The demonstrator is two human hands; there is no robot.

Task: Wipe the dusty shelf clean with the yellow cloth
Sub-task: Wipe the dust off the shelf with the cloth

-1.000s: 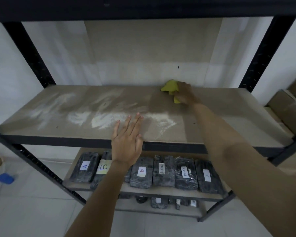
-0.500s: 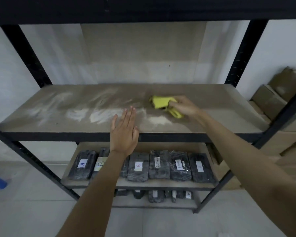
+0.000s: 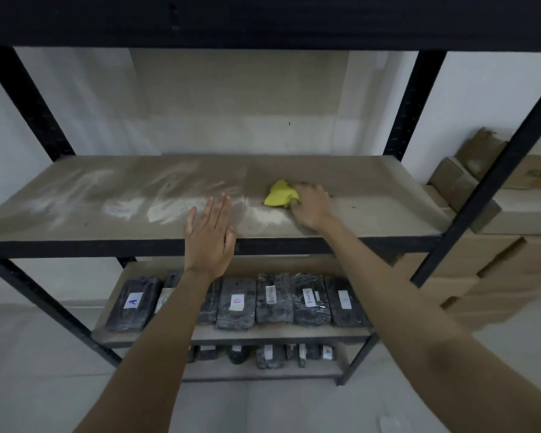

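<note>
**Yellow cloth bunched on a dusty shelf, right hand on it**

The shelf [image 3: 372,214] is a brown board in a black metal rack [image 3: 414,104]. White dust [image 3: 156,210] lies in smears and patches over its left and middle part; the board to the right of the cloth looks bare and darker.

The tier below [image 3: 263,334] carries a row of dark, plastic-wrapped packs [image 3: 274,303] set side by side, each with its long axis running front to back. White labels sit on top: "A" at the left end, then "B", "Return" and one more handwritten word that I cannot read surely. A lower tier holds more such packs [image 3: 269,356], mostly hidden. Stacked cardboard boxes [image 3: 512,214] stand to the right of the rack, shut.

The yellow cloth [image 3: 280,195] lies on the shelf right of centre, about midway between front edge and back wall. It is crumpled into a lump, its bulk sticking out to the left of the hand and rising to a peak at the top; its long axis cannot be told.

The right hand [image 3: 311,207] lies over the cloth's right part, fingers curled down onto it and holding it against the board. The left hand [image 3: 208,235] is flat and held wide, fingers straight and close together, pointing toward the back wall, at the shelf's front edge; it holds nothing.
</note>
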